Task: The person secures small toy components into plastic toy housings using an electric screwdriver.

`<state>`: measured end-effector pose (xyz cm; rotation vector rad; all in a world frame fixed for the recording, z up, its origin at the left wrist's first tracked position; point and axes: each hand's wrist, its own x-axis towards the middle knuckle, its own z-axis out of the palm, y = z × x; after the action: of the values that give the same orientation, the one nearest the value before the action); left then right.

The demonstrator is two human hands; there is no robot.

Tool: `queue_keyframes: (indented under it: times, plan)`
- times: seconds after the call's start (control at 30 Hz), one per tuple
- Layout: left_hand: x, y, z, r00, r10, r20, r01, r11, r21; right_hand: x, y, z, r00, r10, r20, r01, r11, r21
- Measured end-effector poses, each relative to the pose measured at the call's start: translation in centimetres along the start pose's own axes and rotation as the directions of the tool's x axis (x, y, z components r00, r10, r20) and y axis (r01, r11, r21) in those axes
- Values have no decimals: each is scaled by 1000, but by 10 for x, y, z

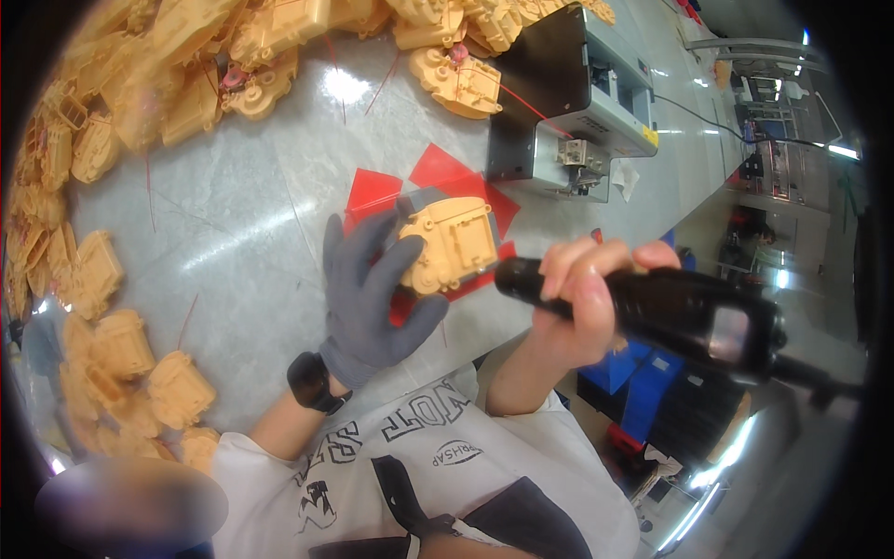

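Yellow plastic housing (456, 244) sits over the red sheets (440, 166) on the grey worktop (242, 177), something grey under it, maybe a fixture. Gloved left hand (377, 296) has its fingers gripping the housing's left side, thumb at the near edge. Bare right hand (585, 296) has its fingers wrapped round a black corded handheld tool (694, 312), probably an electric screwdriver. Its nose points at the housing's near right corner; can't tell if it touches, bit not visible. Step in hand, my read: driver work on the housing. Next move calls for lining up the nose squarely while the left hand keeps the part from twisting. Worktop: housings heaped (177, 56) along the far and left side, some with red wires; black-and-silver benchtop machine (601, 102) far right, likely a screw feeder. Room: blue bins (643, 387) below the worktop edge, workshop with strip lights beyond.
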<state>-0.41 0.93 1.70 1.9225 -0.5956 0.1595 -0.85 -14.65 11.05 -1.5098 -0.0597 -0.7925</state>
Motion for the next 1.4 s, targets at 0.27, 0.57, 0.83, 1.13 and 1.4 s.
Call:
queue_keyframes:
  times: [0.27, 0.57, 0.83, 1.13, 1.4]
  plan:
    - [2, -10, -3, 1000, 14, 3, -15, 999, 39, -1, 10, -3, 998, 9, 67, -18, 992, 122]
    - [6, -3, 6, 998, -27, 62, 19, 991, 132, 9, 9, -35, 996, 14, -83, 7, 968, 251]
    - [8, 1, 11, 1000, -3, 29, 0, 996, 92, 97, 28, -46, 912, -202, -356, 152, 975, -164]
    - [6, 1, 10, 998, -44, 39, 38, 987, 159, 19, -12, -29, 988, 17, -152, -2, 995, 96]
    - [8, -3, 8, 1000, -19, 22, 15, 986, 167, -19, -21, 12, 961, -40, 275, -18, 979, 205]
